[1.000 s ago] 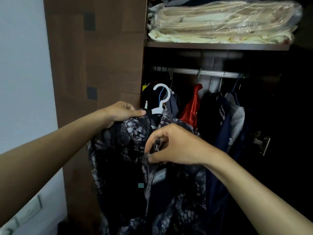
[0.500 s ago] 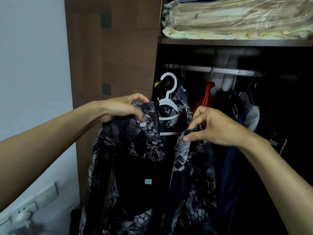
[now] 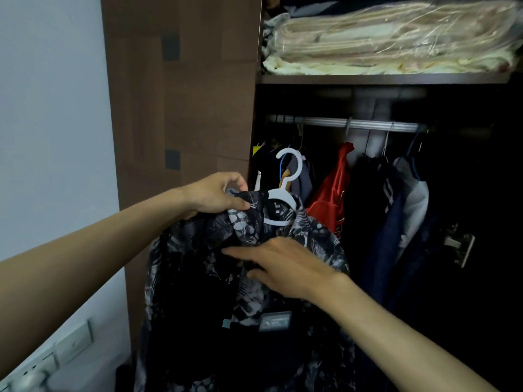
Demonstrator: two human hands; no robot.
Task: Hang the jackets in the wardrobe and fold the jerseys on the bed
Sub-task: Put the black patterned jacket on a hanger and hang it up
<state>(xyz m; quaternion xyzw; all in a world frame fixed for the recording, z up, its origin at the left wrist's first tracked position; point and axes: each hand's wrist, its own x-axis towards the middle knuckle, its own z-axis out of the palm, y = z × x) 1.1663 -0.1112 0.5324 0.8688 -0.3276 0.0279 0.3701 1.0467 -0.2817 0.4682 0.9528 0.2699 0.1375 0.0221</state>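
Observation:
A black and grey patterned jacket [image 3: 203, 278] hangs on a white plastic hanger [image 3: 285, 190] in front of the open wardrobe. My left hand [image 3: 218, 193] grips the jacket's left shoulder near the collar and holds it up. My right hand [image 3: 285, 264] lies with straight fingers across the jacket's front, just below the collar. The hanger's hook is free in the air, below the metal rail [image 3: 345, 123].
Several garments hang on the rail, among them a red one [image 3: 331, 193] and a navy and white one [image 3: 402, 207]. Folded bedding in plastic [image 3: 390, 38] fills the shelf above. The brown wardrobe side panel [image 3: 181, 94] stands at the left, with wall sockets [image 3: 51, 355] low down.
My right hand has let go of the jacket's right front edge and moved down and left to lie flat across the front. The jacket's front is now closed over.

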